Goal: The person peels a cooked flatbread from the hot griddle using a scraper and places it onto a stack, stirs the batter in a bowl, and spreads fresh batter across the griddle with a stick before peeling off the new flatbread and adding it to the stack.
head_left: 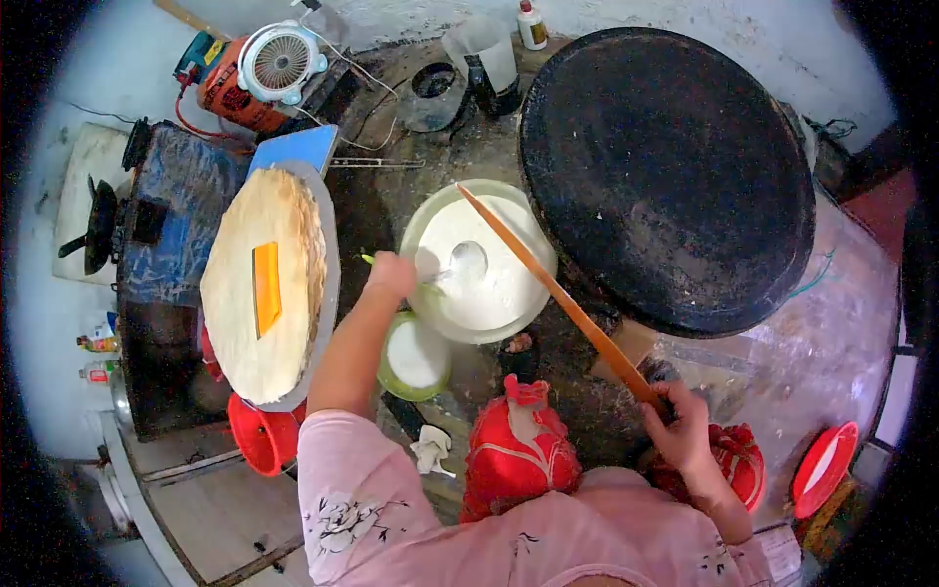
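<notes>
My left hand (393, 274) is closed around the green handle of a ladle (468, 260), whose bowl rests in the white batter (489, 301). The batter fills a large pale bowl (415, 220). My right hand (680, 428) grips the lower end of a long, flat wooden spatula (562, 301), which slants across the bowl, its tip above the far rim. Below the large bowl stands a smaller green bowl (442, 380) of white contents. To the right is a big round black griddle (670, 176), its surface bare apart from small specks.
At left lies a thick stack of thin round flatbreads (235, 293) with a yellow-orange scraper (266, 289) on top. Behind stand a small fan (284, 64), a clear jug (484, 54) and a white bottle (531, 26). Red baskets (262, 440) sit near the front edge.
</notes>
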`<state>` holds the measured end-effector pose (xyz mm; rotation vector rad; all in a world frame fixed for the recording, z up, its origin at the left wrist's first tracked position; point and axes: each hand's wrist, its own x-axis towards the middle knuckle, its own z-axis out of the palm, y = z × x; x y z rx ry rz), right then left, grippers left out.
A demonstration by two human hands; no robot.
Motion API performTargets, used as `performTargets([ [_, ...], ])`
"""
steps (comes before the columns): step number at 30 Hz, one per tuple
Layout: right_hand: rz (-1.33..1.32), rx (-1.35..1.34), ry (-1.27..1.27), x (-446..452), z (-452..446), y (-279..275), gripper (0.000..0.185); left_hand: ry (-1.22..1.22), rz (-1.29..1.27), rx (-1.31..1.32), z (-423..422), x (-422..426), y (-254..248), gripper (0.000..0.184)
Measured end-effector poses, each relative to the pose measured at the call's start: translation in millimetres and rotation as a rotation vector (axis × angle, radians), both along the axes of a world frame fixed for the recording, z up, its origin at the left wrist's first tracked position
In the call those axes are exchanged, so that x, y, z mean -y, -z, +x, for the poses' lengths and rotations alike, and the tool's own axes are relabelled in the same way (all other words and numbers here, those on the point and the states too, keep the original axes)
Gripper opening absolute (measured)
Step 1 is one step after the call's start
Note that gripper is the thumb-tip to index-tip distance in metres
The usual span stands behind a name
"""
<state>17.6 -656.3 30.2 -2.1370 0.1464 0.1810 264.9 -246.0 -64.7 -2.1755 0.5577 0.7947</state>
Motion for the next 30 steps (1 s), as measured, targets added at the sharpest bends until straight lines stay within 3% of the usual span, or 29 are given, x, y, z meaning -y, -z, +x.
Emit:
performTargets([
  [9,0.024,-0.01,-0.011,-1,1,4,0.019,-0.119,-0.183,-0.147,-13,-8,-9,0.019],
  [14,0.015,0.009,0.002,0,-1,7,0.018,-0.001,0.005,0.017,-6,2,-2,0.016],
  [19,0.012,-0.052,-0.023,-1,-3,3,0.018,-0.052,-0.115,0.07,-12,9,-44,0.018],
  [23,-0.007,-0.082,-0.07,-4,-5,13,0.021,-0.584,-0.407,0.124,-47,1,-59,0.028],
  [25,0.008,-0.037,-0.087,-8,-9,29,0.022,-0.662,-0.665,0.08,-72,-9,-46,0.028],
  [27,0.016,0.009,-0.102,-12,-11,35,0.024,-1.366,-1.062,-0.148,-101,-30,-5,0.022],
  [28,-0.007,-0.031,-0.136,-15,-10,33,0.025,-1.724,-1.271,-0.245,-119,-12,-21,0.02],
  [29,-0.03,-0.073,-0.172,-18,-10,32,0.026,-1.971,-1.286,-0.263,-130,-10,-2,0.023],
  [30,-0.034,-0.066,-0.169,-19,-11,33,0.026,-2.053,-1.371,-0.352,-142,12,-26,0.028],
])
